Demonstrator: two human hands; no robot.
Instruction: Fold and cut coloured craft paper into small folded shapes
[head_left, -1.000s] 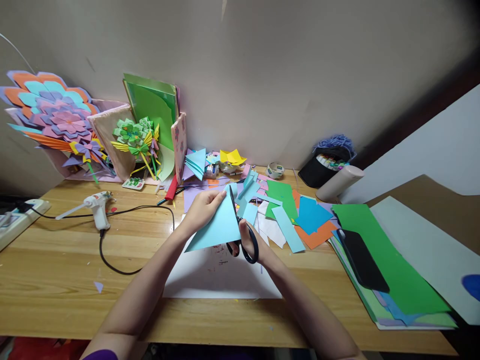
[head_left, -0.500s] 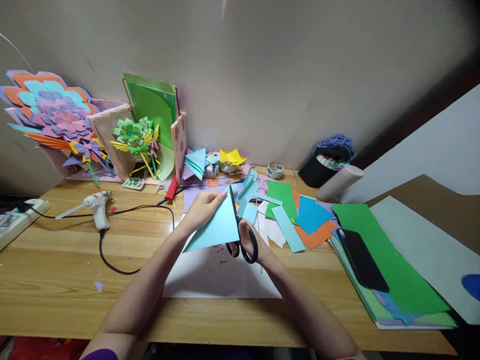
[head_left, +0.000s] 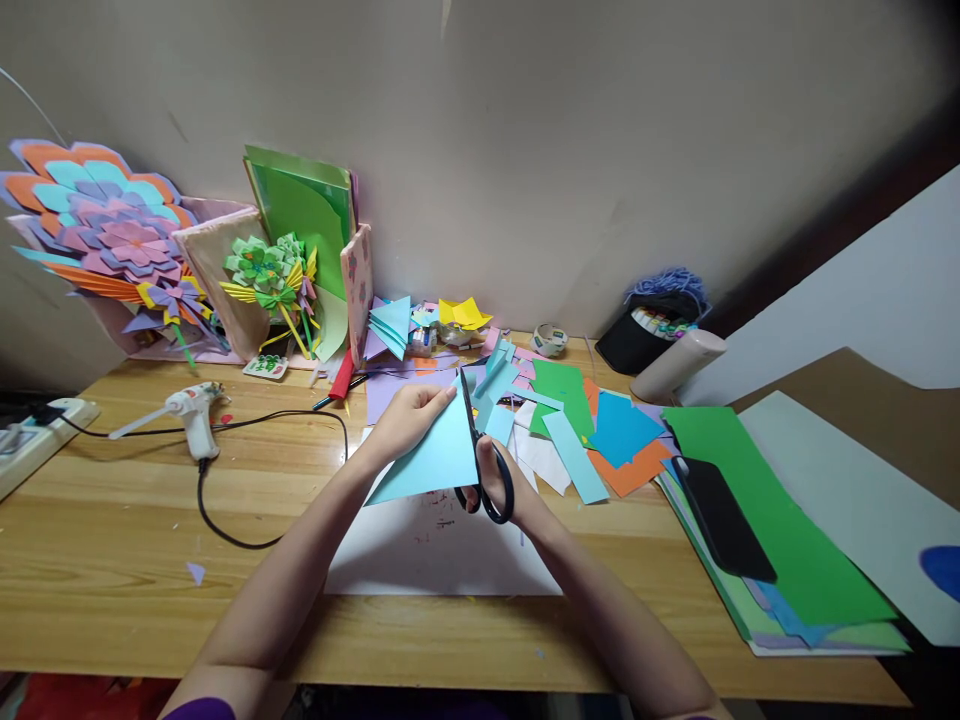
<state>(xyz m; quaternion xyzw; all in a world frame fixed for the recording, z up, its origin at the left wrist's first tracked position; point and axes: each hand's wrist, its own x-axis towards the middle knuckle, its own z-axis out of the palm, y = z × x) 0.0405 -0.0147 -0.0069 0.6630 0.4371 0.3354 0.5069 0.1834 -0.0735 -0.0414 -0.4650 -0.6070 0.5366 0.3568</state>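
My left hand pinches a light blue sheet of paper near its top edge, thumb on the upper side. My right hand is closed round the handles of black scissors, thumb through one loop. The scissor blades point up and away along the sheet's right edge, with the tip close to my left fingertips. Both hands are above a white sheet with reddish marks on the table. Beyond the scissors lie light blue paper strips, partly behind the blades.
A glue gun with its black cord lies left. Paper flowers and a pink holder stand at the back left. Coloured scraps cover the right middle. A black phone rests on green sheets at right, a tape roll behind.
The scissor blades have closed slightly along the paper's right edge. Otherwise both hands and the sheet hold nearly the same place; the whole view shifts very slightly.
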